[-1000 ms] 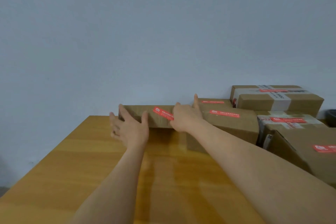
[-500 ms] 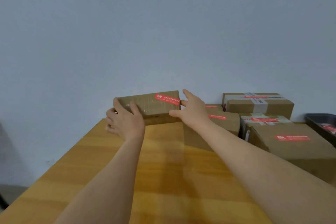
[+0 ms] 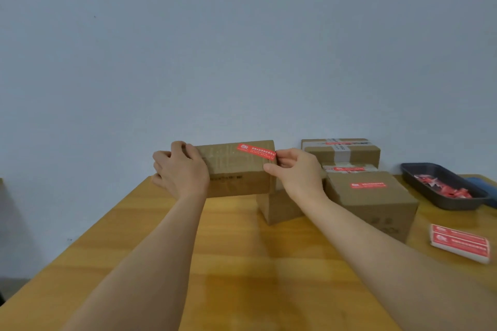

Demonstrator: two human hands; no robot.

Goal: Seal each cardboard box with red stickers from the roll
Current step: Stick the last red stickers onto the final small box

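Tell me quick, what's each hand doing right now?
Left hand: closed, gripping the left end of the cardboard box.
Right hand: closed, gripping the box's right end, by the red sticker.

A plain pale blue-grey wall (image 3: 242,48) rises behind a glossy orange-brown wooden table (image 3: 242,277).

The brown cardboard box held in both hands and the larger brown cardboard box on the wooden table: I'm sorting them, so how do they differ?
The held brown cardboard box is lifted, gripped by the left hand and right hand; the larger brown cardboard box rests on the wooden table, untouched. The held box's red sticker slants; the larger box's red sticker lies level. Both are brown and stickered.
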